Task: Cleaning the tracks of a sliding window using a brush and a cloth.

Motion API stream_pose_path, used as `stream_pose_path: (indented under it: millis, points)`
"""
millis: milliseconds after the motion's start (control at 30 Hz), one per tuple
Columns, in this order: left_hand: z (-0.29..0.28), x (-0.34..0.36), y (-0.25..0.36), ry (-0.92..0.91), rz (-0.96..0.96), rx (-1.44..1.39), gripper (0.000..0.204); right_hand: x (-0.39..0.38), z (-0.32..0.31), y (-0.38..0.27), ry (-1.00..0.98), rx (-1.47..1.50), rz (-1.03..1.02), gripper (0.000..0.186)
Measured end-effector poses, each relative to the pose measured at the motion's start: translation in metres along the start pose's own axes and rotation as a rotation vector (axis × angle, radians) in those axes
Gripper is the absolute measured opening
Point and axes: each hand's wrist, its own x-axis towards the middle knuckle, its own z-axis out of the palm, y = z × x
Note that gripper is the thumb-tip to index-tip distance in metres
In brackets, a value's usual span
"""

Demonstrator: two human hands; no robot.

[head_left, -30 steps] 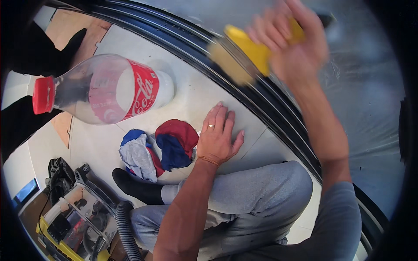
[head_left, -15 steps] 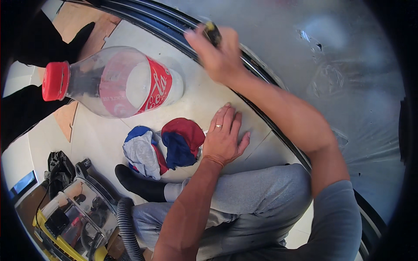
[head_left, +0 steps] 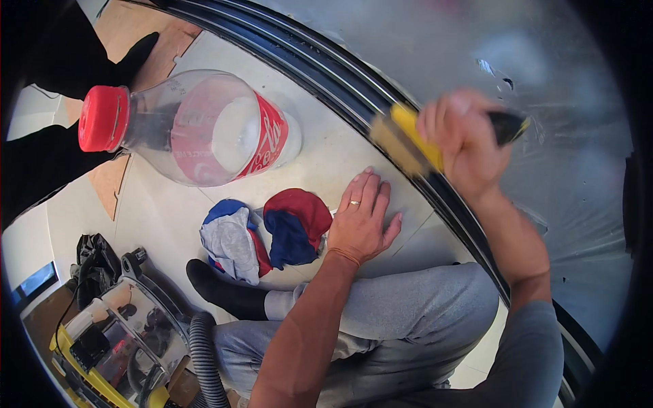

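My right hand [head_left: 469, 139] is wrapped round a brush [head_left: 401, 144] with a yellow-and-black handle and pale bristles. Motion blurs both a little. The bristles are at the dark grooved rail [head_left: 306, 61] that curves along the floor. My left hand [head_left: 364, 221] rests flat on the pale floor tiles, fingers stretched out, and wears a ring. Right beside it lies a rolled red and navy cloth [head_left: 299, 228], with a grey, blue and red cloth [head_left: 235, 241] just left of that.
A large clear plastic bottle [head_left: 197, 129] with a red cap and red label stands at upper left. A black-and-yellow vacuum cleaner [head_left: 126, 333] with a grey hose [head_left: 203, 353] is at lower left. Another person's dark-clad legs [head_left: 61, 51] are at far left. Plastic sheeting [head_left: 578, 204] spreads beyond the rail.
My right hand has swung right and toward me along the rail, and the brush's bristles now show. My left hand stays flat on the floor; the whole view has shifted slightly.
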Motion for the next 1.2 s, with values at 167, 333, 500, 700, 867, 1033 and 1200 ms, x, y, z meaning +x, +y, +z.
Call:
stream_pose_path:
  millis: [167, 333, 500, 700, 867, 1033, 1200]
  points:
    - [0.003, -0.002, -0.001, 0.002, -0.001, 0.023, 0.059, 0.002, 0.041, 0.042, 0.049, -0.526, 0.083, 0.035]
    - [-0.003, -0.001, 0.001, -0.006, 0.003, 0.016, 0.058, 0.089, 0.072, 0.08, 0.11, -0.483, -0.087, 0.044]
    - [0.007, 0.005, 0.005, 0.004, 0.029, -0.002, 0.057, 0.187, 0.068, 0.122, 0.445, -0.342, -0.271, 0.046]
    - [-0.004, -0.002, 0.001, 0.007, 0.004, 0.041, 0.057, 0.119, 0.057, 0.023, 0.101, -0.201, -0.203, 0.037]
    - [-0.001, 0.002, 0.003, -0.02, 0.031, 0.008, 0.058, 0.035, 0.01, -0.022, -0.196, -0.196, 0.112, 0.04]
    - [-0.001, 0.0, 0.002, -0.026, 0.029, 0.017, 0.058, 0.059, 0.022, 0.056, 0.124, -0.244, 0.135, 0.039]
    - [0.008, 0.002, 0.004, -0.033, 0.037, 0.027, 0.058, 0.152, 0.076, 0.11, 0.318, -0.223, -0.15, 0.046]
